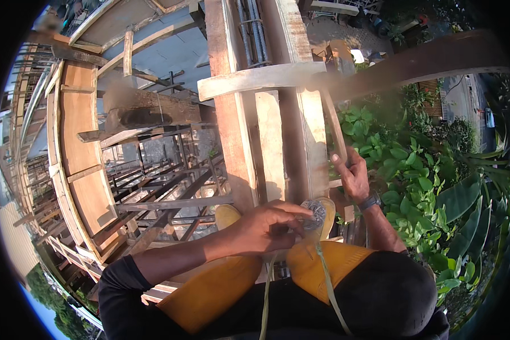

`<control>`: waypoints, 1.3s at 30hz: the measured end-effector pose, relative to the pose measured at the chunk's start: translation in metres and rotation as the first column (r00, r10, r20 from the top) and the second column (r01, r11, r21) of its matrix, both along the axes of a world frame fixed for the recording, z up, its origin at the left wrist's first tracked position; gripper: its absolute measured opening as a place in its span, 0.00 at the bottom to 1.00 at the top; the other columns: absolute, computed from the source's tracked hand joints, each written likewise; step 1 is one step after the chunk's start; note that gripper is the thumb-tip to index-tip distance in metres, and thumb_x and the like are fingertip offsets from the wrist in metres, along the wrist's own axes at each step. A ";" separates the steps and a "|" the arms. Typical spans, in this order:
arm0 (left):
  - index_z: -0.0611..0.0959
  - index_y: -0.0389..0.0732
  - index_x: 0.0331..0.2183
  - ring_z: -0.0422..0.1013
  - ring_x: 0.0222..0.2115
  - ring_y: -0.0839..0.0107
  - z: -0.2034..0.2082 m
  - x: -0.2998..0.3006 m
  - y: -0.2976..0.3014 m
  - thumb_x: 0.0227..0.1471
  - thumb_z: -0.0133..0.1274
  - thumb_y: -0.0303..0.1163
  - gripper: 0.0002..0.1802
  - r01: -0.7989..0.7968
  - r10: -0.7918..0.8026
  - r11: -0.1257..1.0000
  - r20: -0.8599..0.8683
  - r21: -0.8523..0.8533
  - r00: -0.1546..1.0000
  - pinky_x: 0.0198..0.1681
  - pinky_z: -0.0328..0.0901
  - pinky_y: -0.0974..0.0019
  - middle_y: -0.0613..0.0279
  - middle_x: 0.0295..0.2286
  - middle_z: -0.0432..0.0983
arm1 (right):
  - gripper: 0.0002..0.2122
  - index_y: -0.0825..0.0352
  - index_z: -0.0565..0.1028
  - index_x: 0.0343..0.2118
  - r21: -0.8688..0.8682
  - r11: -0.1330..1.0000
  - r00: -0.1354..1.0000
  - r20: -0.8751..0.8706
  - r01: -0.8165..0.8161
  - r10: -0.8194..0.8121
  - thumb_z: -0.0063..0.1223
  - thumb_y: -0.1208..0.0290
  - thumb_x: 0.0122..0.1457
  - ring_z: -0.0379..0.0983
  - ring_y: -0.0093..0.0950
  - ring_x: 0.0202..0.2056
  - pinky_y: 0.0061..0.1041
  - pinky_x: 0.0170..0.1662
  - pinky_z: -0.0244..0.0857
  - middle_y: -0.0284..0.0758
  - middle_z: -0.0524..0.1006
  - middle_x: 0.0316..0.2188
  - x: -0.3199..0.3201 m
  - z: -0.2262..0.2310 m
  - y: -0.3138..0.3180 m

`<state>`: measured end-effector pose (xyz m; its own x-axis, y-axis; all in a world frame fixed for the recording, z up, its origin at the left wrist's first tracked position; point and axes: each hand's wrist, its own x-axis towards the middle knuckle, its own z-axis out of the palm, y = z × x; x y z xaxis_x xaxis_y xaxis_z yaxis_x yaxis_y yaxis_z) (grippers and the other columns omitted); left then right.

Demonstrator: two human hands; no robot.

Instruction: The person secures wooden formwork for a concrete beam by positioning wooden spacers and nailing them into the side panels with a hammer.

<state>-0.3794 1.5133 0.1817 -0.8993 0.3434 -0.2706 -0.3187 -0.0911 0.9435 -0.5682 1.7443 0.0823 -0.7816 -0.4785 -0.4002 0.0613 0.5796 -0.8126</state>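
Observation:
My left hand (266, 226) crosses in front of me with bent fingers drawn together beside a clear plastic bag of nails (315, 213). What lies between those fingertips, if anything, is too small to make out. My right hand (354, 174) is closed round the wooden handle (334, 124) of a hammer, whose head is blurred near the formwork's right side. Ahead runs a long wooden formwork trough (311, 136), with steel reinforcing bars (253, 34) inside its far part. A short wooden strip (258, 80) lies across both its sides.
Yellow boots (228, 215) stand on the formwork. At the left, timber beams (170, 204) and plywood panels (78, 113) frame a drop to lower ground. A dark beam (425, 62) juts out at the right above leafy plants (413, 170). Pale green cords (326, 272) hang before me.

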 end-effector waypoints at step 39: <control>0.81 0.36 0.33 0.74 0.32 0.79 -0.172 -0.097 -0.174 0.55 0.61 0.23 0.04 -0.912 0.868 0.208 -0.363 -0.355 0.339 0.38 0.68 0.71 0.62 0.31 0.81 | 0.19 0.72 0.78 0.40 -0.164 0.985 0.994 -0.101 -0.052 0.035 0.61 0.57 0.60 0.72 0.24 0.27 0.29 0.32 0.67 0.37 0.78 0.26 -0.017 0.010 -0.029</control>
